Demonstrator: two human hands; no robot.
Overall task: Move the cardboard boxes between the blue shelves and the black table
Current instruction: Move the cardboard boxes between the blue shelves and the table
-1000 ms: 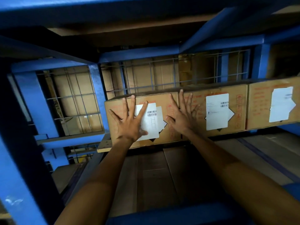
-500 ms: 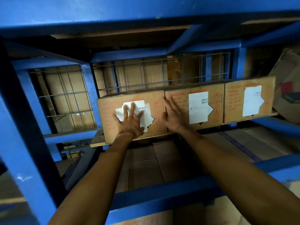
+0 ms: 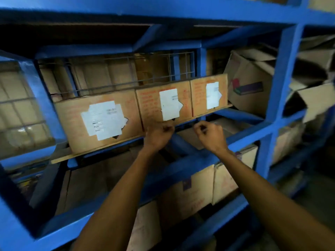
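Observation:
Three brown cardboard boxes with white labels stand in a row at the back of a blue shelf (image 3: 241,115): a left box (image 3: 72,124), a middle box (image 3: 148,104) and a right box (image 3: 199,95). My left hand (image 3: 158,134) is curled in front of the middle box's lower edge, fingers closed, holding nothing that I can see. My right hand (image 3: 211,133) is curled in the air a little right of it, below the right box, with nothing in it. Both hands are off the boxes' faces.
A wire grid (image 3: 126,73) backs the shelf. A larger box (image 3: 248,87) with open flaps leans to the right. More boxes (image 3: 199,189) fill the shelf below, behind a blue crossbeam (image 3: 181,165). A blue upright (image 3: 282,73) divides off the right bay of crumpled boxes.
Both hands have come off the left and middle boxes' faces, drawn back and closed. The view has pulled back and swung right, so the row of boxes sits farther away.

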